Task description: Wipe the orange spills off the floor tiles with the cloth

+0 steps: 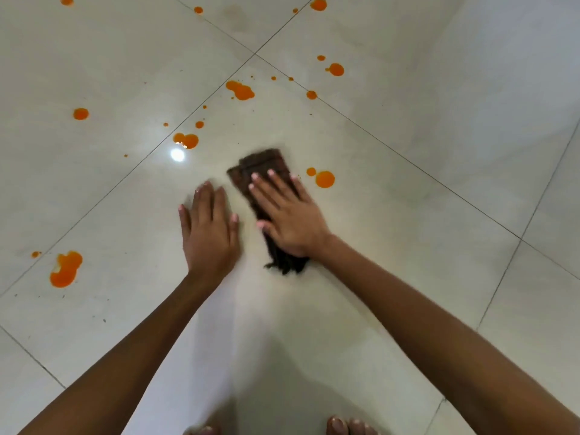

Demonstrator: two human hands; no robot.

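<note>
Hands lie flat on the floor tiles: the right hand, fingers spread, presses the folded brown cloth down without gripping it, while the left hand rests open and empty just beside it. An orange spill sits near the cloth's right edge; others dot the tiles farther out, and a large one lies well to the left. Sweeping with a soaked cloth could smear orange, and the bracing palm could slip on wet tile.

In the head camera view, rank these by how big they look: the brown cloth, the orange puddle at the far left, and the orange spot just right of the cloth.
1. Brown cloth, partly hidden under the right hand.
2. Far-left orange puddle.
3. Orange spot right of the cloth.
</note>
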